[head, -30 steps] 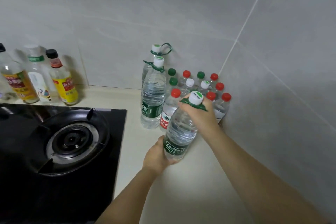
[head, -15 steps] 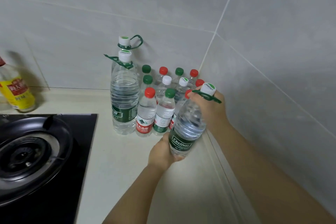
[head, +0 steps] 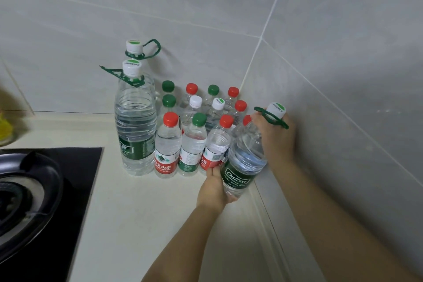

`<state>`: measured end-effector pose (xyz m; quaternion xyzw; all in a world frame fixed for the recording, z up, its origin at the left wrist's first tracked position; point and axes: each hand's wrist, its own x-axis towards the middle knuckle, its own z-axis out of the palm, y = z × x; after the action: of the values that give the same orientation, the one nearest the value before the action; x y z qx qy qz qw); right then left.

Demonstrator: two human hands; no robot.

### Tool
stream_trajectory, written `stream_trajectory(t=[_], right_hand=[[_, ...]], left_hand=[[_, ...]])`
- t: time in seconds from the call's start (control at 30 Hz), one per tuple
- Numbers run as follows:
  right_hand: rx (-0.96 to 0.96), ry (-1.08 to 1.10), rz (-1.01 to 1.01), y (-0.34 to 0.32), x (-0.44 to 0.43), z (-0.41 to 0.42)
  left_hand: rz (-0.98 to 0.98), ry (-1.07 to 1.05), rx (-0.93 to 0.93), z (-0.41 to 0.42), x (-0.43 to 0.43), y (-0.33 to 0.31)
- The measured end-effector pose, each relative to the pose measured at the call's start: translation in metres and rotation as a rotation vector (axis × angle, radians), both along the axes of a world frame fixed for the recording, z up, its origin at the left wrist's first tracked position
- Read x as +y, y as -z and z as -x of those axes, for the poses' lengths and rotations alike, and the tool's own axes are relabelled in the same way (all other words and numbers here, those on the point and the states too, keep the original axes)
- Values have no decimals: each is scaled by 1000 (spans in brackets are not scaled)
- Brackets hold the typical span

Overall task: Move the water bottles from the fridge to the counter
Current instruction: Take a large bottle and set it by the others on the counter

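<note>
A large water bottle (head: 246,158) with a green label and white cap leans tilted near the right wall. My right hand (head: 278,139) grips its neck just under the cap and green carry ring. My left hand (head: 215,188) holds its base from the left. Its bottom is at or just above the cream counter (head: 146,213); I cannot tell which. Several small bottles (head: 196,126) with red, green and white caps fill the corner behind it. Two more large bottles (head: 135,121) stand upright at the left of the cluster.
A black gas hob (head: 34,197) with a burner ring takes up the left side. A yellow-labelled bottle (head: 4,126) peeks in at the far left edge. Tiled walls (head: 343,75) close the corner behind and to the right.
Both hands have carried the large bottle rightward, closer to the right wall and beside the front row of small bottles. The view has shifted right, so the hob and sauce bottles slid left.
</note>
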<state>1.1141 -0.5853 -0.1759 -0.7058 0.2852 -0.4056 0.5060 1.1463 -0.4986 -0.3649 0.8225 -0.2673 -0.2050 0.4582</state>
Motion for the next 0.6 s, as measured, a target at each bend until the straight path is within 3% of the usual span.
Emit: stream_trajectory(t=[0.33,0.6], right_hand=[[-9,50,66,5,1,3],[326,32,173,0,12,29]], left_hand=[[5,-17,22,6,-4,0],[-27,66,12,1,14,-9]])
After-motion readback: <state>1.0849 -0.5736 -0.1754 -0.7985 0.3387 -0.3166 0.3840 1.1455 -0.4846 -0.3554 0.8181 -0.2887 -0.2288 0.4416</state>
